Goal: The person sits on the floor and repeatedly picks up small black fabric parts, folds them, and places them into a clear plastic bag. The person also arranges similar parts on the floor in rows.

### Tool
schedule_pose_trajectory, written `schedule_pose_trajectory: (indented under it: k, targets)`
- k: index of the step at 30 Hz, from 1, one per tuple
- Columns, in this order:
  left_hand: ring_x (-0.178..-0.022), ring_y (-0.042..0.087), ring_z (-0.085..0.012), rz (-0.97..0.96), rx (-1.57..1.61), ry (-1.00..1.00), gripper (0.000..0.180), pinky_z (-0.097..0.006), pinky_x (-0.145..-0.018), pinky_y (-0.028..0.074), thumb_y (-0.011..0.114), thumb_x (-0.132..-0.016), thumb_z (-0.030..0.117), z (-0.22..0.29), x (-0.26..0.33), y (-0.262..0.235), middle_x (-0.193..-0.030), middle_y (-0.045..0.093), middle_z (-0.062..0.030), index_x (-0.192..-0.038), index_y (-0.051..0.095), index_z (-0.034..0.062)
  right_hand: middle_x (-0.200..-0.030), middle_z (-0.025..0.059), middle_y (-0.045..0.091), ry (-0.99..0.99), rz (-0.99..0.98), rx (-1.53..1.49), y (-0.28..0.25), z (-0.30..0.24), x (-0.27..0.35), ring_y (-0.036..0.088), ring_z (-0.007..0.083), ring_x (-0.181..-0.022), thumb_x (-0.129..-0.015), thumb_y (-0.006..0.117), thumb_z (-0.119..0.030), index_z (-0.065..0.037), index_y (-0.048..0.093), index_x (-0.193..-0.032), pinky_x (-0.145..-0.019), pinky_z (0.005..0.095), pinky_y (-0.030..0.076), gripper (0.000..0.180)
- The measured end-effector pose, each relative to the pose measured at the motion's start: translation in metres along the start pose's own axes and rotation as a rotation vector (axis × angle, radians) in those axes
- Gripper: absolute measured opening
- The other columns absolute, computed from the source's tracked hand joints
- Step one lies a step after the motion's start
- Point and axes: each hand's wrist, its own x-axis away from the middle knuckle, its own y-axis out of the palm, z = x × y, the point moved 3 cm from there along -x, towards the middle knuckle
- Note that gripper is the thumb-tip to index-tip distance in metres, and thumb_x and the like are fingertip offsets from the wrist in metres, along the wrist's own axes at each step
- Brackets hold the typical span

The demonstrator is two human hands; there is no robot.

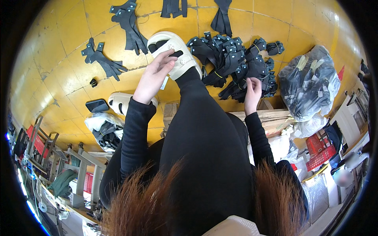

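Apparently sorting black bundles point(231, 59), holding left hand point(152, 76) loosely open and right hand point(253, 94) curled, with grasp unclear; probably needing careful pinching next.

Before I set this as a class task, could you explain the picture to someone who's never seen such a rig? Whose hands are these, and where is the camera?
No machine here: these are a person's own bare hands. A wide fisheye camera worn on the head looks down, which bends straight edges near the rim. The left hand, fingers loosely extended, is over a worn beige shoe. The right hand, fingers bent, is at a heap of dark strips. Whether either hand grips anything is unclear. The heap lies on a yellow tiled floor, with a clear plastic bag of dark items to its right.
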Motion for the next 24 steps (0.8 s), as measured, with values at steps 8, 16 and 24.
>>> schedule_pose_trajectory:
  k: [8, 16, 24]
  targets:
    - [-0.108, 0.057, -0.0167, -0.024, -0.018, 0.017, 0.039, -0.027, -0.094, 0.042, 0.052, -0.095, 0.017, 0.002, -0.004, 0.01, -0.114, 0.062, -0.0118, -0.131, 0.047, 0.0024, -0.078, 0.0069, 0.068, 0.537, -0.631, 0.074, 0.068, -0.038, 0.008, 0.061, 0.0093, -0.066, -0.084, 0.064, -0.049, 0.003, 0.068, -0.089, -0.065, 0.0211, 0.046, 0.052]
    - [-0.109, 0.057, -0.017, -0.014, -0.027, 0.012, 0.039, -0.028, -0.094, 0.042, 0.052, -0.095, 0.016, -0.003, -0.008, 0.007, -0.117, 0.061, -0.0129, -0.132, 0.046, 0.002, -0.061, 0.0054, 0.068, 0.355, -0.576, 0.711, 0.082, -0.054, -0.005, 0.068, 0.017, -0.065, -0.077, 0.057, -0.066, -0.002, 0.071, -0.068, -0.07, 0.0269, 0.052, 0.066]
    - [-0.11, 0.056, -0.0174, 0.014, -0.023, 0.023, 0.039, -0.028, -0.095, 0.041, 0.051, -0.095, 0.016, -0.003, -0.008, 0.004, -0.115, 0.062, -0.0126, -0.131, 0.047, 0.0022, -0.055, 0.0048, 0.065, 0.122, -0.47, 0.936, 0.076, -0.058, 0.0, 0.068, 0.0214, -0.062, -0.078, 0.056, -0.067, -0.006, 0.071, -0.06, -0.067, 0.0313, 0.053, 0.065]
